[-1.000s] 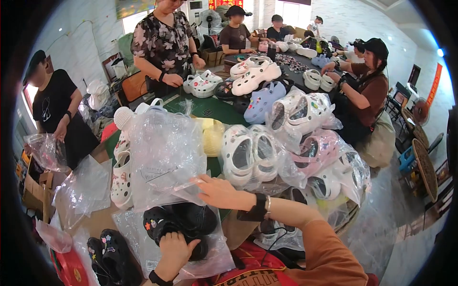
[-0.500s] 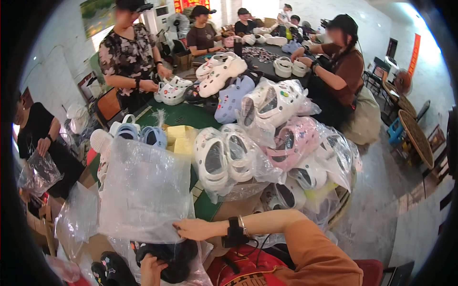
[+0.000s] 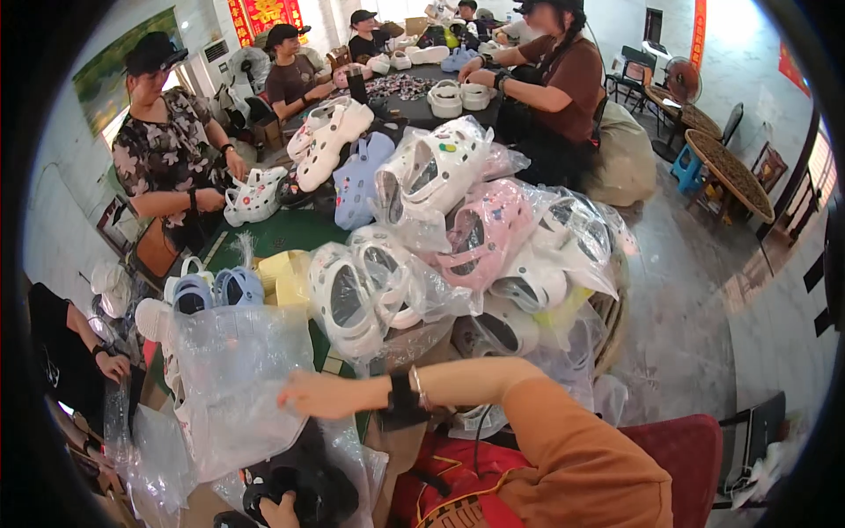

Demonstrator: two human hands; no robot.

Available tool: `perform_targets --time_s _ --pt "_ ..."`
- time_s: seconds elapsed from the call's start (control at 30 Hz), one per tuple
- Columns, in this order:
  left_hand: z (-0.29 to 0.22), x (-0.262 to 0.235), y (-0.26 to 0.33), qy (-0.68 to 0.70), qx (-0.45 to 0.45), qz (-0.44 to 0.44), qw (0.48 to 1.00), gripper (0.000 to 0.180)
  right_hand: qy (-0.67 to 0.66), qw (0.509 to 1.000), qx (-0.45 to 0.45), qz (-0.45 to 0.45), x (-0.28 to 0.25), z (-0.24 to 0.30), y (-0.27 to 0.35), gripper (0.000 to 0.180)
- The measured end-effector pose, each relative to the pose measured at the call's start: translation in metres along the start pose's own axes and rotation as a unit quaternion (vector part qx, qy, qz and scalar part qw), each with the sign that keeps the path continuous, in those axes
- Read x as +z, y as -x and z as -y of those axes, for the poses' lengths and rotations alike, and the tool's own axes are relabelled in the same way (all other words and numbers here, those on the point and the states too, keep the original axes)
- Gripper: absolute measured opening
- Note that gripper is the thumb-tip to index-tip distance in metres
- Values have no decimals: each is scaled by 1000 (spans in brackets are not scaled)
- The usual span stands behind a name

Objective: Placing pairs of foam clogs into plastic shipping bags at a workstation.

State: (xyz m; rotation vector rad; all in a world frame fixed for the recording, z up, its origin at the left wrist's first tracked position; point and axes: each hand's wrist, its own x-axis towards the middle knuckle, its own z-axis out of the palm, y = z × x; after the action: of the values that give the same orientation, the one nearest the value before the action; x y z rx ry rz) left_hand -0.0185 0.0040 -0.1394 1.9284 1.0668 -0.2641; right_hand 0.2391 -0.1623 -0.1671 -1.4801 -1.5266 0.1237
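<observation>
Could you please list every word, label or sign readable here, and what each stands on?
Red wall banner: gold characters, left uncopied.
Narrow red wall strip: print too small to read.
Red cloth, lower edge: lettering cut off, unreadable.
Clear bag at the right hand: none legible.

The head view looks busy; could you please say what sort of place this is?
Probably a shoe-packing workshop: bagged clogs lie heaped, the right hand is at a plastic bag, and a co-worker handles white clogs.
</observation>
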Motion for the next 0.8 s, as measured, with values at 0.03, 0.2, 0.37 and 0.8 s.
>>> perform_targets --time_s 0.03,0.2,0.37,0.8 --pt "16 5 -11 42 136 -70 987 59 1 999 49 -14 -14 1 -4 31" --pt "9 18 -1 -26 177 -200 963 52 62 988 108 -92 -56 43 -21 45" --pt "-5 16 2 -87 137 -248 955 51 65 986 148 -46 -58 70 -37 44" --pt "14 -28 123 324 211 -232 893 40 259 956 124 -54 -44 50 -54 55"
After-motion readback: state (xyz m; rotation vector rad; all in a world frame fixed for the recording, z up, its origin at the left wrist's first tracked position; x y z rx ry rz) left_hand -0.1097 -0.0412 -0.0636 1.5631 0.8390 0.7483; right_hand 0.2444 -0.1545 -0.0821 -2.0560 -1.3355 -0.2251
